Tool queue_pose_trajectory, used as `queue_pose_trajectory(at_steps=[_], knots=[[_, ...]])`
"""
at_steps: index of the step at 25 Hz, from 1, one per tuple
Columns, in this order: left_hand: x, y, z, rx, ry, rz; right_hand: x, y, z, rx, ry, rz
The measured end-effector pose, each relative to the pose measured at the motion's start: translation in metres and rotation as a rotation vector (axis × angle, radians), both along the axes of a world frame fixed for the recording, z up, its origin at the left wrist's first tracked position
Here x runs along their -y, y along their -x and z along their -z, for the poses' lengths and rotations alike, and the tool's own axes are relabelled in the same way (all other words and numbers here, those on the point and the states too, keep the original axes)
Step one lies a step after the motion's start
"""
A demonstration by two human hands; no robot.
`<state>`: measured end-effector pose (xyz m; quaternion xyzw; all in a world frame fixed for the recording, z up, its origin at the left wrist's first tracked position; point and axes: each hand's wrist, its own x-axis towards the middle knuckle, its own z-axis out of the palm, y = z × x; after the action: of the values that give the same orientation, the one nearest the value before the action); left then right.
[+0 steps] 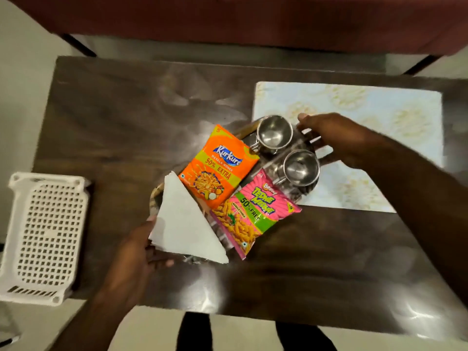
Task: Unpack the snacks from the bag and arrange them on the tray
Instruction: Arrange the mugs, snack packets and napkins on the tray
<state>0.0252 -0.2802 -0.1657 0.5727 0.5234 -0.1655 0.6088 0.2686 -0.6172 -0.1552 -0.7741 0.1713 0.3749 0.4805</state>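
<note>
Snacks on tray mid-desk: orange packet, pink packet; your left hand fingers grip near end, right hand likely far end.

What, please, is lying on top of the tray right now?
On the tray: two steel cups, orange snack packet, pink snack packet, folded white napkin. They hide most of its surface.

I see the tray, its dark rim mostly hidden under its load. On it the orange Kurkure packet lies flat at the middle, and the pink Tedhe Medhe packet lies flat just beside it, overhanging the tray's near edge.
</note>
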Motion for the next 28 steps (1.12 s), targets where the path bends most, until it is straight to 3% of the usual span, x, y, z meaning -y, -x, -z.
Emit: queue_pose_trajectory(at_steps=[7, 12, 23, 28], knots=[[0.109, -0.140, 0.017, -0.005, -0.005, 0.270, 0.165, 0.001, 0.008, -0.053, -0.052, 0.324], [0.167, -0.215, 0.033, -0.010, 0.013, 0.379, 0.228, -0.006, 0.019, -0.095, -0.069, 0.499], [0.198, -0.256, 0.049, -0.099, -0.177, 0.471, 0.249, -0.015, 0.044, -0.168, -0.100, 0.567], [0.199, -0.255, 0.053, -0.086, -0.296, 0.622, 0.245, -0.010, 0.047, -0.114, -0.061, 0.609]])
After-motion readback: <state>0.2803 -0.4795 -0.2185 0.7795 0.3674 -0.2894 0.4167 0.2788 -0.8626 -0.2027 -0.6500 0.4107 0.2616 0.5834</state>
